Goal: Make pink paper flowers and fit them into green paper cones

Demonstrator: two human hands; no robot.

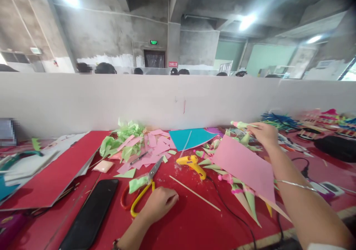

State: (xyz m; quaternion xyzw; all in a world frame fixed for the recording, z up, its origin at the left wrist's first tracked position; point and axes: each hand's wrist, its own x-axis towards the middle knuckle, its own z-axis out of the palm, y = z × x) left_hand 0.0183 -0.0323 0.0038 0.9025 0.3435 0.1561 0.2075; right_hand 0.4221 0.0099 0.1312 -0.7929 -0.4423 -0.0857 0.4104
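Observation:
My right hand is raised over the right side of the table, its fingers closed on a small pale green paper flower with a pink tip. Below that hand lies a pink paper sheet, on top of several similar green and pink paper cones. My left hand rests on the red table with curled fingers and no visible object in them. Beside it are scissors with red and yellow handles; a light green paper piece lies against them. A thin wooden stick lies to its right.
A yellow glue gun lies mid-table, its black cord running toward the front edge. Behind are a blue sheet, pink paper scraps and crumpled green paper. A black phone and red board lie left. A white partition stands behind.

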